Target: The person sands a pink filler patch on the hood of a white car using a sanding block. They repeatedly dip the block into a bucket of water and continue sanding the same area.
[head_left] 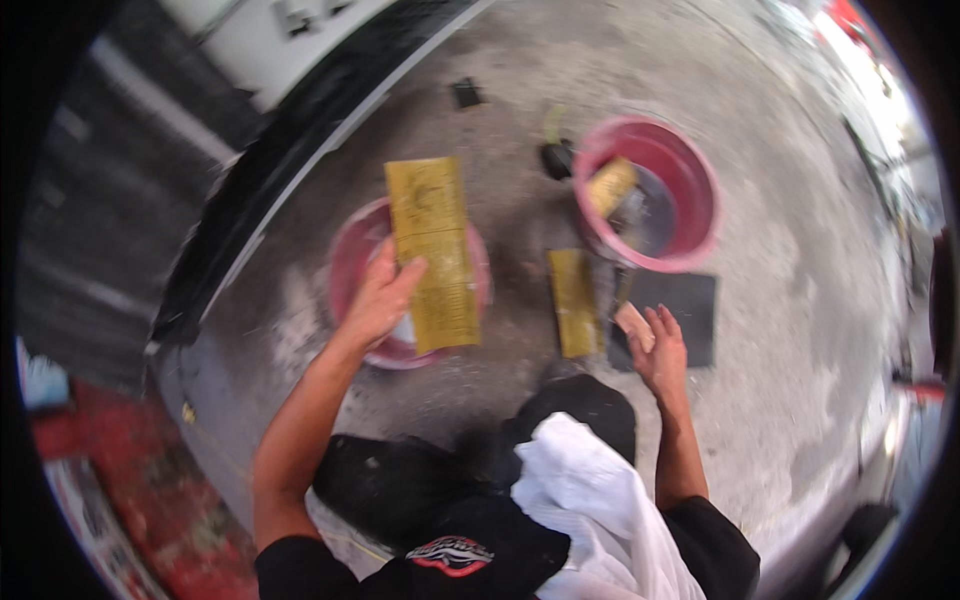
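My left hand (pixel 385 290) grips the near left edge of a long yellow sheet (pixel 435 255), which looks like sandpaper with a crease across it. The sheet is raised over a pink basin (pixel 345 262) and hides much of it. My right hand (pixel 662 355) is closed on a small tan block (pixel 632 327), above a dark grey sheet (pixel 692 312) on the floor. Just left of that lies a yellow strip (pixel 573 305). Farther off stands a pink bucket (pixel 695 190) holding a curled yellow sheet (pixel 612 186) and something clear, too blurred to name.
A small black object (pixel 557 158) sits by the bucket's left side, and a black scrap (pixel 466 93) lies farther away. On the left runs a long black panel with a pale edge (pixel 300 180). A white cloth (pixel 585 490) hangs over my lap.
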Motion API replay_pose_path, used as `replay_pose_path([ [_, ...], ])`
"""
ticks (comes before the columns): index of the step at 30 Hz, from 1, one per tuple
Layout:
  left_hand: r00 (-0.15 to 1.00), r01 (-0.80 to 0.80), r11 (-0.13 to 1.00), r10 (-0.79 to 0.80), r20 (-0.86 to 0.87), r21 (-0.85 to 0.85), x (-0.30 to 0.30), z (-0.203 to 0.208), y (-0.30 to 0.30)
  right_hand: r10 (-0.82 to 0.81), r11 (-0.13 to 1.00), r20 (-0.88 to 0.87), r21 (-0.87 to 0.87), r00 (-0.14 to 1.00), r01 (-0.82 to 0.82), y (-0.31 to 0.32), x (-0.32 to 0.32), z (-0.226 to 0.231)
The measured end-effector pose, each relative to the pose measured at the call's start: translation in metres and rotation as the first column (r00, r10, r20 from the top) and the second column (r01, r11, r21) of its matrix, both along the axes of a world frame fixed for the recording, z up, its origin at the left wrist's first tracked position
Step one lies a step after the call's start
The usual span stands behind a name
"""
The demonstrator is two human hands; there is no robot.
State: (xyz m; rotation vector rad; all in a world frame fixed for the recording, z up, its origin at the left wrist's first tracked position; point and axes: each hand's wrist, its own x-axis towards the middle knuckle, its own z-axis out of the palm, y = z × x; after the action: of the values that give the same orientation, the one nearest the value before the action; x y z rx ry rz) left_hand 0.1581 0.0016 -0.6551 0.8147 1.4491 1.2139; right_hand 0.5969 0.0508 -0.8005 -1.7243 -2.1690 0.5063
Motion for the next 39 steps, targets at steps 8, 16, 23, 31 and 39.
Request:
replay_pose_path([
  [8, 0.975, -0.127, 0.985, 0.102, 0.197, 0.114, -0.038, -0.007, -0.031, 0.362, 0.584, -0.755, -0.272, 0.546, -0.765, 0.071, -0.267, 0.136],
  [16, 0.942, -0.159, 0.987, 0.143, 0.302, 0.029, -0.076, 0.029, -0.052, 0.262, 0.35, -0.898, -0.254, 0.354, -0.902, 0.074, -0.335, 0.165],
  [23, 0.736, -0.312, 0.949, 0.214, 0.643, 0.042, -0.081, 0.012, -0.053, 0.295, 0.612, -0.852, -0.178, 0.432, -0.77, 0.064, -0.322, 0.131],
  [31, 0.944, -0.33, 0.933, 0.325, 0.054, 0.141, -0.07, -0.015, -0.039, 0.213, 0.592, -0.896, -0.2, 0.391, -0.781, 0.048, -0.326, 0.151],
  [39, 0.874, -0.169, 0.957, 0.256, -0.414, 0.236, -0.05, 0.019, -0.043, 0.376, 0.744, -0.687, -0.177, 0.622, -0.644, 0.05, -0.323, 0.146],
])
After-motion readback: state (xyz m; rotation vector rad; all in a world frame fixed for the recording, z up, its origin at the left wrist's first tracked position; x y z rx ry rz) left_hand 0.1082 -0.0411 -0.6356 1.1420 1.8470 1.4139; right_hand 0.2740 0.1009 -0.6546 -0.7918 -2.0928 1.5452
